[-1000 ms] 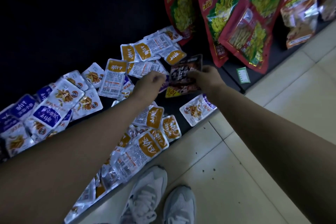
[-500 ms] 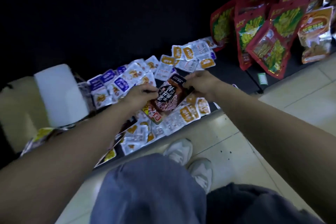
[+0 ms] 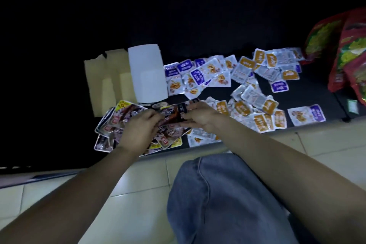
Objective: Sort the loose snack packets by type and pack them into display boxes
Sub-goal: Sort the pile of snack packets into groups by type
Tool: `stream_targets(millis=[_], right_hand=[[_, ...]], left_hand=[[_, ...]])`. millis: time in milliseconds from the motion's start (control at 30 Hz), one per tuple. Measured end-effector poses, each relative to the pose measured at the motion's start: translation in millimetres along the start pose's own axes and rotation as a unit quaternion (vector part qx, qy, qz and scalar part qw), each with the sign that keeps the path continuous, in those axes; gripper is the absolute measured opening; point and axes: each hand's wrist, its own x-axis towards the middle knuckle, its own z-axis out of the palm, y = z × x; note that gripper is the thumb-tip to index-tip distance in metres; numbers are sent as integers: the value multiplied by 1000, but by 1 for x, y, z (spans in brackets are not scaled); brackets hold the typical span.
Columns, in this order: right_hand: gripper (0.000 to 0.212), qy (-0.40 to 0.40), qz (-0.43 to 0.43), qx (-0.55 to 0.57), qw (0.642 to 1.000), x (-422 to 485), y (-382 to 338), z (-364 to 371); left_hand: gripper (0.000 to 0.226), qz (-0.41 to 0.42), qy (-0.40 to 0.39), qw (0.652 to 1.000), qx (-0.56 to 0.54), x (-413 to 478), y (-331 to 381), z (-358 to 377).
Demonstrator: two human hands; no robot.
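Brown packet [image 3: 174,115] pinched by fingers of left hand [image 3: 140,127] and right hand [image 3: 200,117], over brown pile [image 3: 126,117] at shelf [image 3: 316,95] front edge.
Risk: pile crowds that edge; a sloppy drop could slide packets off.

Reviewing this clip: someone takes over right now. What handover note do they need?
Left hand and right hand: both grip one dark brown packet above the pile of dark packets.
Display box sits with flaps open just behind that pile; its contents cannot be seen.
Purple-label packets and orange-label packets lie loose and mixed on the dark surface.
Done: dark packets mostly gathered. Left: sort purple and orange, then box everything.
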Motion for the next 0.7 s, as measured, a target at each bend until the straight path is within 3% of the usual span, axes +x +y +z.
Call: stream_targets(millis=[67, 233, 533, 700], right_hand=[[50, -10, -1, -71, 997, 8, 6, 11], [47, -49, -18, -226, 973, 18, 9, 15], [20, 41, -64, -264, 961, 21, -9, -50], [16, 76, -78, -261, 959, 19, -18, -111]], left_hand=[[50, -19, -12, 999, 37, -10, -13, 5], [61, -81, -187, 972, 116, -19, -25, 24], [39, -75, -139, 982, 100, 41, 7, 17], [29, 0, -102, 995, 23, 97, 56, 18]])
